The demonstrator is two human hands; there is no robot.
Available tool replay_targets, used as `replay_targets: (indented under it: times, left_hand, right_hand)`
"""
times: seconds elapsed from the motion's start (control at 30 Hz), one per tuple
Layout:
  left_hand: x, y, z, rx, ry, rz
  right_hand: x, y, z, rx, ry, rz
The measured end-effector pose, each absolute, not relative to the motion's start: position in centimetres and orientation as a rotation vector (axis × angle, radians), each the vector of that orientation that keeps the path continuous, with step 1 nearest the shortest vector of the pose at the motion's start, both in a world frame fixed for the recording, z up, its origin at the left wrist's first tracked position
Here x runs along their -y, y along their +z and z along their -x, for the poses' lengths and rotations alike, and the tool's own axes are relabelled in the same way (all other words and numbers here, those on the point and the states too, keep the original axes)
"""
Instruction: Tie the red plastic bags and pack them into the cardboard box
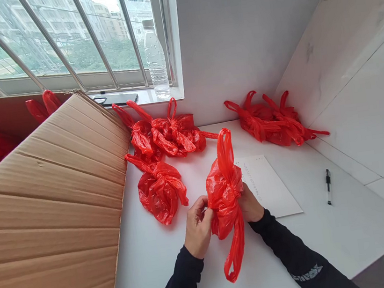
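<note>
A red plastic bag (224, 191) is held up between both hands above the white table (348, 227). My left hand (198, 228) is closed, pinching the bag's left side. My right hand (249, 205) grips its right side, partly hidden behind the plastic. One handle loop stands upward, the other hangs down toward me. A tied red bag (159, 191) lies just left of my hands.
A large cardboard box (46, 220) with more red bags fills the left. Tied red bags are piled by the wall at centre (169, 133) and right (274, 121). A sheet of paper (271, 185), a pen (328, 186), a water bottle (156, 59) and a phone (117, 98) on the sill.
</note>
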State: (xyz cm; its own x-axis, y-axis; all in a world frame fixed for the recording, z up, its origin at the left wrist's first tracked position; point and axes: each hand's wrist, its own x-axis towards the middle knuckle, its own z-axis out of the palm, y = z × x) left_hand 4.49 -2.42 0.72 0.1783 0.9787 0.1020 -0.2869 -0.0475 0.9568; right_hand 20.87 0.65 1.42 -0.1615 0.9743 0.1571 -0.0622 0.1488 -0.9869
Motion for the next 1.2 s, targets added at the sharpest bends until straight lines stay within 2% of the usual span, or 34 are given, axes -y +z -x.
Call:
replay_targets:
  times: [0.33,0.87,1.2]
  left_hand:
    - [2.3,1.1,-4.2,-0.747,1.235,-1.085]
    - [1.8,0.0,-4.6,-0.764,1.311,-0.900]
    - [1.9,0.9,-4.1,-0.733,1.220,-0.931]
  right_hand:
    - [-0.3,3.1,-20.2,1.542,1.264,1.011]
    - [-0.2,3.2,-19.6,1.351,1.307,0.997]
    - [-0.2,3.0,-20.0,1.340,1.375,0.935]
